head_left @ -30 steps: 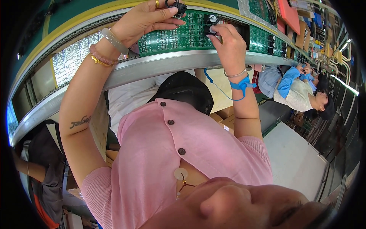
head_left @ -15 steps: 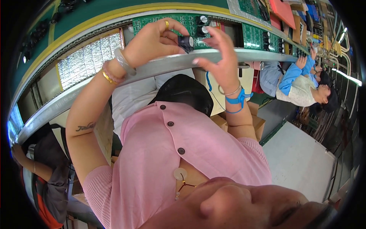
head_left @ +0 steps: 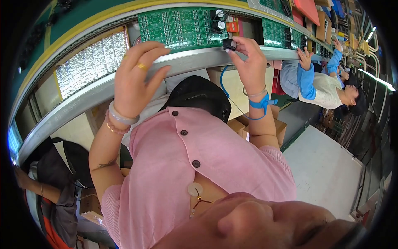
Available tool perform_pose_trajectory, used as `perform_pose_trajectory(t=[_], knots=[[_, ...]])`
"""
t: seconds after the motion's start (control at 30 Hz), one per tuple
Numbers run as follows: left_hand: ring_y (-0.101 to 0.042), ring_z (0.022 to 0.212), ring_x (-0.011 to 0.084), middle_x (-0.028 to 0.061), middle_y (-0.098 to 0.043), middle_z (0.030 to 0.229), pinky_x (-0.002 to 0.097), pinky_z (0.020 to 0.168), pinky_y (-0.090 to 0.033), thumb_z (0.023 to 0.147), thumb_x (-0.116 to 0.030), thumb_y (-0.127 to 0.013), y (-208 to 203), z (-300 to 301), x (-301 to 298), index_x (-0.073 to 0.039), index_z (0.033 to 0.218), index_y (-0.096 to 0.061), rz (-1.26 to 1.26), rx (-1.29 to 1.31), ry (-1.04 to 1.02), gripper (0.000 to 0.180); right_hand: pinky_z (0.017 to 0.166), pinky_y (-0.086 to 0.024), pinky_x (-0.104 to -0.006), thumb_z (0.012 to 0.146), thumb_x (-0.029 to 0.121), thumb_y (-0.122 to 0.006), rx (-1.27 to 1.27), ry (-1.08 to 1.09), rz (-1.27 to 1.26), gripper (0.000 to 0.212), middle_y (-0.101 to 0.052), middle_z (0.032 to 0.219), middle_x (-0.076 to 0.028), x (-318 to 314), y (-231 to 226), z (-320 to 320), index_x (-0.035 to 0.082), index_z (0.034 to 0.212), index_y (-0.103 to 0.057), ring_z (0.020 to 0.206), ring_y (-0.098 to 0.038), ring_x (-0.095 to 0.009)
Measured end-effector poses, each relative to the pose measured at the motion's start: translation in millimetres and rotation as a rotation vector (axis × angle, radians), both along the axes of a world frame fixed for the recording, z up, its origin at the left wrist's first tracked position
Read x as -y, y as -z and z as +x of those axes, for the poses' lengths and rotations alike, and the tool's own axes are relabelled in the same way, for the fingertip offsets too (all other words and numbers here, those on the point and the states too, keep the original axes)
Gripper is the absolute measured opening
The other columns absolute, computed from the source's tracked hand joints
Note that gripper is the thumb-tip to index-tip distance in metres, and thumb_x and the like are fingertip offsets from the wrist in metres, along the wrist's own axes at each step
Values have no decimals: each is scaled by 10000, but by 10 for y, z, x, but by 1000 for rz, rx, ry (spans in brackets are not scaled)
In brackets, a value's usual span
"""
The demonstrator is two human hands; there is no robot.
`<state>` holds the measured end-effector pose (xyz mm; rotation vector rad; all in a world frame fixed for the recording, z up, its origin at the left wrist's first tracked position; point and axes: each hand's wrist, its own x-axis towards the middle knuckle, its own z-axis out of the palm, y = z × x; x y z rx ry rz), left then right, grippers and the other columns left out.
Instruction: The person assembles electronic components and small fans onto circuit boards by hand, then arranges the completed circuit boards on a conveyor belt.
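A black capacitor (head_left: 228, 44) with a grey round end is pinched between the thumb and fingers of my right hand (head_left: 250, 62). It is held just over the near edge of a green circuit board (head_left: 178, 29). Two upright black capacitors with silvery tops, a far capacitor (head_left: 219, 15) and a nearer capacitor (head_left: 218, 27), stand at that board's right end. My left hand (head_left: 137, 79) is held above the metal rail, left of the board, fingers apart and nothing in it. Part of the board's lower left corner lies close to its fingertips.
A silvery metal rail (head_left: 186, 60) runs along the near side of the line. Further right lies another circuit board (head_left: 273, 33) with capacitors. A silver foil-covered panel (head_left: 93, 62) is at left. A co-worker (head_left: 327, 89) in blue sleeves sits at right; another person's arm (head_left: 41, 186) shows far left.
My left hand has let go of a black capacitor and drawn back left and nearer. The right hand, empty before, now holds a capacitor. The boards have shifted slightly left; the co-worker's hand has lifted.
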<state>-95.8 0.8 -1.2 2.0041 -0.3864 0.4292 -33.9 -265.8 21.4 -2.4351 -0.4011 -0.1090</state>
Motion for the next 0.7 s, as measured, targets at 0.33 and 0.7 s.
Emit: perform_pose_trajectory(t=[0.33,0.7], knots=[[-591,962,266,75,-620,951,352,811,-485,691,33,-687,274,-102,-74,-52,936,-654,145,127,-194,261,668,-513,-289,715,45,-741,110,-70,-244,253,-643,878,-92,-192,38,151,9,948,-648,756,-644,-198],[-590,968,274,64,-631,951,347,807,-488,672,20,-681,307,-150,-86,-53,930,-667,204,152,-175,269,659,-505,-333,699,75,-744,150,-100,-292,235,-638,889,-83,-207,34,137,34,909,-646,749,-630,-257]])
